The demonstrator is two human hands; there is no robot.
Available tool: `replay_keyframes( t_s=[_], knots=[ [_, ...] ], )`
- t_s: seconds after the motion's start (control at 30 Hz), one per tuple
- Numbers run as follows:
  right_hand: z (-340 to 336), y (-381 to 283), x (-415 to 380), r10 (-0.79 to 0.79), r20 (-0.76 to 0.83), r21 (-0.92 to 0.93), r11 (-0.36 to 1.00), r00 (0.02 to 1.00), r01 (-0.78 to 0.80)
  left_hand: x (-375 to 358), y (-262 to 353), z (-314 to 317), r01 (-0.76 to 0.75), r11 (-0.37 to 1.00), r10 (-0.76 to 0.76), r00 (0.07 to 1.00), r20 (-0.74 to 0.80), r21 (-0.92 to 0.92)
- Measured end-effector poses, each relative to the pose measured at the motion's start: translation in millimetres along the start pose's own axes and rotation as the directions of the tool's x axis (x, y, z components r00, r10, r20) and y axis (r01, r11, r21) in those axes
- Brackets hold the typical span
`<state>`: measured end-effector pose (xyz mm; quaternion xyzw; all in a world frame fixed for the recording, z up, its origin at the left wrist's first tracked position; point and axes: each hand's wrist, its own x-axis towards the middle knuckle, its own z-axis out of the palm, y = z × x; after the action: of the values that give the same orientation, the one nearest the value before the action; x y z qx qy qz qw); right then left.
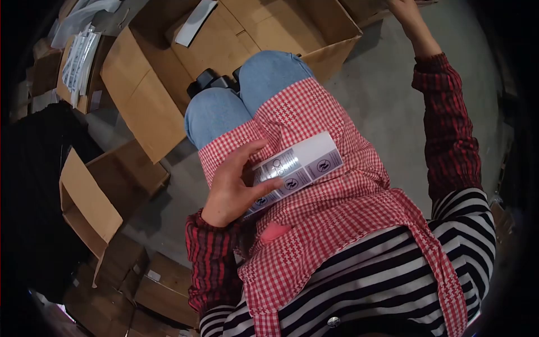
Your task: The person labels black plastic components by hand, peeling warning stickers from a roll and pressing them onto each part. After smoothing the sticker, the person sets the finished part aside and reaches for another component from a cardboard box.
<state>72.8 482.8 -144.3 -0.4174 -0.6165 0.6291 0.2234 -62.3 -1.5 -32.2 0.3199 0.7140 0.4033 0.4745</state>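
Observation:
My left hand [227, 182] is over my lap, curved around a sheet of labels [323, 166]. Its thumb lies across the printed face, and the index finger arches above the sheet's left end. The sheet is white with printed squares showing crossed-out symbols, and its far edge is blank and curled. Beneath it is the red-and-white checked apron [314, 121] I wear. At the top edge of the view, my right hand [405, 10] reaches away beside the rim of a cardboard box. Its fingers are cut off by the frame, so what they touch is hidden.
A large open carton [140, 92] stands before my knees, with a white strip [195, 22] and dark objects [213, 80] near it. Another open box [92, 196] is at left. Farther up-left, a box holds shiny plastic sleeves [81, 64]. More cartons [163, 286] sit lower left.

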Motion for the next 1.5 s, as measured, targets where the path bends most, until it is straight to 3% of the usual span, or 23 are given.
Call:
replay_keyframes(
  t_s=[0.1, 0.27, 0.3, 0.33, 0.4, 0.47, 0.6, 0.67, 0.77, 0.93, 1.03, 1.2, 1.3, 1.33, 1.4, 1.43, 1.5],
  knots=[
    [27, -10, -6, -0.105, 0.103, -0.161, 0.98, 0.989, 0.12, -3, -3, 7, 0.005, 0.988, -0.017, 0.997, 0.073, 0.156],
    [66, -76, -91, -0.273, 0.331, -0.416, 0.817, 0.903, 0.399, -1, 0, 18, 0.034, 0.999, -0.034, 0.999, -0.004, -0.03],
    [95, -86, -131, -0.293, 0.477, -0.23, 0.868, 0.829, 0.439, 0, -1, 20, 0.056, 0.997, -0.056, 0.998, -0.012, -0.051],
    [114, -84, -166, -0.222, 0.616, -0.081, 0.937, 0.756, 0.34, 2, -1, 22, 0.078, 0.994, -0.079, 0.997, -0.016, -0.07],
    [134, -82, -218, -0.34, 0.82, -0.067, 0.742, 0.461, 0.667, 4, -2, 25, 0.077, 0.996, -0.078, 0.996, -0.031, -0.041],
    [143, -65, -245, -0.342, 0.799, -0.083, 0.752, 0.495, 0.653, 3, -3, 25, 0.018, 0.997, -0.012, 0.996, -0.087, 0.07],
    [145, -53, -255, -0.267, 0.797, -0.128, 0.802, 0.542, 0.583, 3, -2, 31, -0.056, 0.997, 0.061, 0.993, -0.103, 0.055],
    [147, -54, -257, -0.263, 0.73, -0.162, 0.831, 0.631, 0.533, 1, 0, 31, -0.071, 0.994, 0.079, 0.992, -0.102, 0.079],
    [146, -56, -257, -0.22, 0.785, -0.179, 0.815, 0.579, 0.552, -1, -1, 34, -0.122, 0.988, 0.132, 0.985, -0.111, 0.095],
    [150, -56, -260, -0.176, 0.781, -0.195, 0.843, 0.599, 0.502, -4, 5, 38, -0.215, 0.976, 0.217, 0.956, -0.198, 0.028],
    [152, -60, -263, -0.152, 0.783, -0.214, 0.845, 0.604, 0.49, -6, 4, 35, -0.23, 0.963, 0.253, 0.95, -0.181, 0.139],
    [155, -48, -267, -0.292, 0.731, -0.186, 0.785, 0.617, 0.591, -3, -5, 36, -0.169, 0.978, 0.188, 0.97, -0.157, 0.126],
    [157, -41, -270, -0.405, 0.693, -0.189, 0.696, 0.596, 0.693, 2, -17, 36, -0.146, 0.988, 0.151, 0.979, -0.135, 0.05],
    [156, -40, -269, -0.497, 0.674, -0.161, 0.623, 0.547, 0.765, 2, -19, 35, -0.147, 0.988, 0.153, 0.979, -0.136, 0.054],
    [156, -39, -268, -0.587, 0.649, -0.135, 0.538, 0.485, 0.832, 4, -20, 33, 0.076, 0.944, -0.08, 0.997, 0.001, -0.32],
    [155, -38, -268, -0.602, 0.656, -0.138, 0.498, 0.456, 0.856, 4, -19, 31, 0.072, 0.946, -0.077, 0.997, -0.002, -0.316],
    [154, -39, -266, -0.622, 0.661, -0.136, 0.451, 0.42, 0.882, 7, -18, 26, 0.186, 0.907, -0.147, 0.981, 0.13, -0.379]
  ],
)
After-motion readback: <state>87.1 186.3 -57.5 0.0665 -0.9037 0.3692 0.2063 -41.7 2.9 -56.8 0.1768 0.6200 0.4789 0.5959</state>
